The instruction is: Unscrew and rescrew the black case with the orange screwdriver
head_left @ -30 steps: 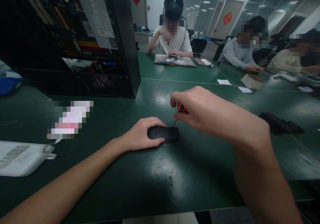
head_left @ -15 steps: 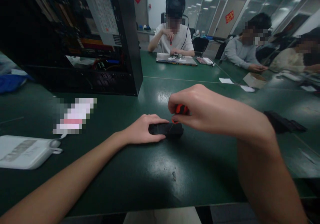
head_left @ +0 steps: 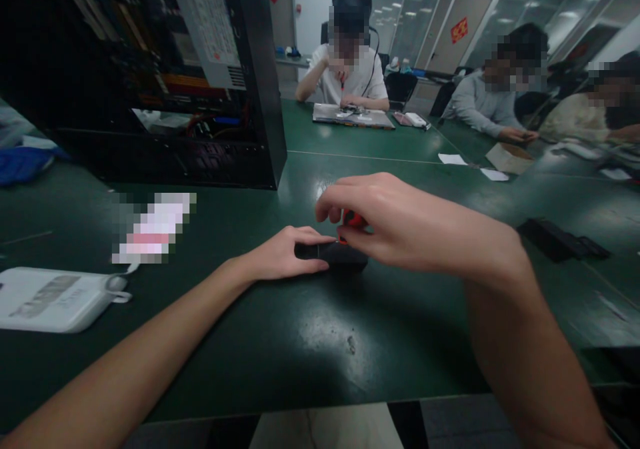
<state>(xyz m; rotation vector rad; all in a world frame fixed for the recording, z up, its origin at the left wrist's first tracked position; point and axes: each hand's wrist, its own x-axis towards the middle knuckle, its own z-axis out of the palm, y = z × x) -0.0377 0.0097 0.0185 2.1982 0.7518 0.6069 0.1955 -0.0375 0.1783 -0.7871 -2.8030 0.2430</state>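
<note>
A small black oblong device point(head_left: 347, 255) lies on the green table in front of me. My left hand point(head_left: 283, 255) grips its left end, thumb along the near side and fingers along the far side. Above the device's far edge, my right hand point(head_left: 380, 219) holds a red-and-black screwdriver point(head_left: 354, 219) by its handle, mostly hidden by the fingers. The screwdriver's lower end is close to the top of the device; whether it touches is too small to tell.
An open black computer case point(head_left: 270, 95) stands at the back left. A white power bank point(head_left: 50, 299) and a blurred phone point(head_left: 160, 225) lie left. Black objects point(head_left: 560, 239) rest at the right. Across the table point(head_left: 340, 342), a person point(head_left: 373, 79) works over a flat panel point(head_left: 325, 113).
My right hand has shifted slightly left with the screwdriver, and its fingers have turned around the handle. My left hand stays on the device.
</note>
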